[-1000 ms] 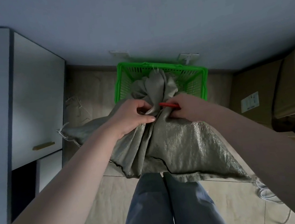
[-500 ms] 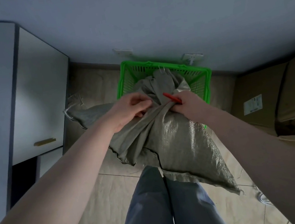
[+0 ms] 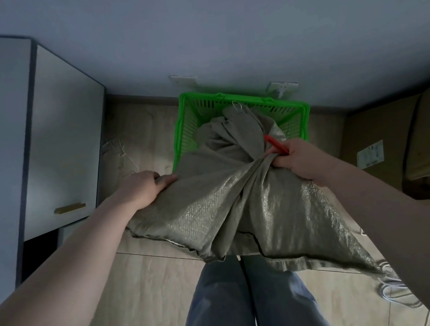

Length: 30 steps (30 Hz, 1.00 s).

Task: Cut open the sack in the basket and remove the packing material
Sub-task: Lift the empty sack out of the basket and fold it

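A grey woven sack (image 3: 230, 204) hangs stretched between my hands in front of the green plastic basket (image 3: 188, 128), with its bunched end still lying in the basket. My left hand (image 3: 142, 186) grips the sack's left edge. My right hand (image 3: 295, 160) clutches a gathered fold of the sack together with a red cutter (image 3: 276, 143), whose tip pokes up past my fingers. The sack's lower corner droops toward the floor at the right. What is inside the sack is hidden.
A white cabinet (image 3: 63, 156) with a brass handle stands at the left. Cardboard boxes (image 3: 399, 142) are stacked at the right. White cables (image 3: 395, 292) lie on the wooden floor near my legs (image 3: 245, 305). The basket sits against the wall below two sockets.
My left hand slid left along the sack, away from my right hand, and spread the fabric wide. The sack rose further out of the basket. My right hand kept its hold.
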Motion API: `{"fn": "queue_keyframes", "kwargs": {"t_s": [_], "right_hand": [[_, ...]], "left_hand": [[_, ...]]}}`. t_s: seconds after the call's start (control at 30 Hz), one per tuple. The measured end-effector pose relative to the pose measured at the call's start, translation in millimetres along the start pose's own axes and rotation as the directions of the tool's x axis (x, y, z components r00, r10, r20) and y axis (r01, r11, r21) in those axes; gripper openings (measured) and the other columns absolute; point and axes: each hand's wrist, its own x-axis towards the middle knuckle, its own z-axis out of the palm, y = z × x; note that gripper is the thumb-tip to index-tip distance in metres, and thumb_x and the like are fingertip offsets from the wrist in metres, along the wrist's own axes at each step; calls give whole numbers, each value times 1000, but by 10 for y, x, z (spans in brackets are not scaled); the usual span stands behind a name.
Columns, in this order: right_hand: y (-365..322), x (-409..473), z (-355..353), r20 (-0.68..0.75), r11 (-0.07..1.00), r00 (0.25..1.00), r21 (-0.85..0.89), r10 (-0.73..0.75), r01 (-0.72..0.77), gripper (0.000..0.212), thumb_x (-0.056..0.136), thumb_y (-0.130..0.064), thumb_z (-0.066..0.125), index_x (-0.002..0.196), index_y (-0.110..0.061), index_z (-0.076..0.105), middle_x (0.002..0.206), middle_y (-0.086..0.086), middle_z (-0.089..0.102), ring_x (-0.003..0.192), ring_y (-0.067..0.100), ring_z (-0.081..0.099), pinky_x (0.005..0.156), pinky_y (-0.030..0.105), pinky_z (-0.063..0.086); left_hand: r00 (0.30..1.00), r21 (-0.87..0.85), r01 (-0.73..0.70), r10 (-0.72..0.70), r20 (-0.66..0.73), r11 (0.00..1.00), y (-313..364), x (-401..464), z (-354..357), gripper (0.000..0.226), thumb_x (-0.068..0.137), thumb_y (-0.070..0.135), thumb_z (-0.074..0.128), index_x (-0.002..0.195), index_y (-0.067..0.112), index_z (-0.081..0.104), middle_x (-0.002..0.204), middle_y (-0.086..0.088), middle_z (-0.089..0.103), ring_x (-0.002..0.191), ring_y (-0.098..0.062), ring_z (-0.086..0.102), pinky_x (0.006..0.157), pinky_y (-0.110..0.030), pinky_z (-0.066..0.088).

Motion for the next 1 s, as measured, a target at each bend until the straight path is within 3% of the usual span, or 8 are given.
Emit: {"fn": "queue_keyframes", "kwargs": {"t_s": [0.13, 0.27, 0.47, 0.57, 0.63, 0.73, 0.83, 1.0], "right_hand": [[4, 38, -89, 15, 998, 999, -44, 45, -45, 19, 86, -6, 65, 97, -17, 76, 80, 4, 70, 73, 12, 63, 58, 11, 48], [-24, 68, -108, -11, 983, 989, -106, 151, -151, 18, 84, -9, 69, 100, -4, 73, 88, 19, 70, 74, 24, 65, 63, 23, 48], [-80, 50, 55, -26, 980, 1000, -198, -12, 6, 24, 82, -8, 65, 105, -12, 71, 94, 15, 73, 87, 28, 67, 78, 33, 51], [-4, 5, 49, -106, 996, 994, -89, 1, -11, 37, 82, -5, 62, 115, -19, 68, 95, 8, 71, 85, 25, 67, 82, 39, 54], [36, -23, 22, -149, 998, 989, 62, 22, -13, 43, 82, 0, 60, 118, -23, 67, 94, 6, 69, 84, 20, 64, 86, 36, 53], [69, -58, 23, -144, 996, 989, 84, 39, -27, 41, 83, 0, 61, 118, -20, 68, 96, 5, 68, 90, 17, 62, 89, 30, 49], [21, -100, 89, -54, 970, 992, 221, 117, -102, 27, 87, -4, 60, 106, -19, 73, 94, 7, 70, 85, 17, 64, 79, 24, 52], [49, -99, 53, 131, 811, 963, 519, 236, -269, 21, 93, -7, 57, 101, -14, 75, 101, 12, 72, 91, 22, 68, 75, 26, 59]], "left_hand": [[999, 193, -31, 22, 48, 981, -2, -103, -222, 53, 90, 60, 47, 86, 11, 66, 83, -8, 65, 78, -22, 61, 69, -33, 47], [997, 380, 11, -37, 61, 925, 127, -152, -434, 44, 98, 44, 48, 103, 3, 65, 103, -14, 66, 90, -26, 61, 71, -27, 37], [951, 230, -218, 260, -169, 948, 483, -43, -409, 46, 95, 50, 47, 80, 11, 65, 66, 1, 51, 68, -22, 54, 65, -32, 43], [944, -26, -219, 205, -260, 975, 498, 18, -428, 24, 94, 40, 55, 82, 21, 62, 72, 0, 58, 70, -20, 56, 64, -29, 39], [951, 11, -167, 164, -261, 986, 446, 29, -455, 19, 94, 32, 58, 92, 15, 65, 89, -7, 64, 83, -25, 60, 69, -30, 42], [958, 149, -97, 133, -255, 984, 371, 66, -384, 26, 95, 27, 56, 114, 11, 62, 112, -12, 66, 103, -30, 61, 77, -34, 47], [974, 332, -143, 192, -119, 932, 481, 94, -252, 57, 96, 58, 33, 110, 15, 68, 104, -7, 68, 106, -29, 59, 92, -39, 48], [999, 353, -40, 48, -14, 935, 941, 184, -39, 105, 75, 88, 6, 140, 19, 50, 159, -12, 23, 147, -36, 10, 116, -55, 5]]}}
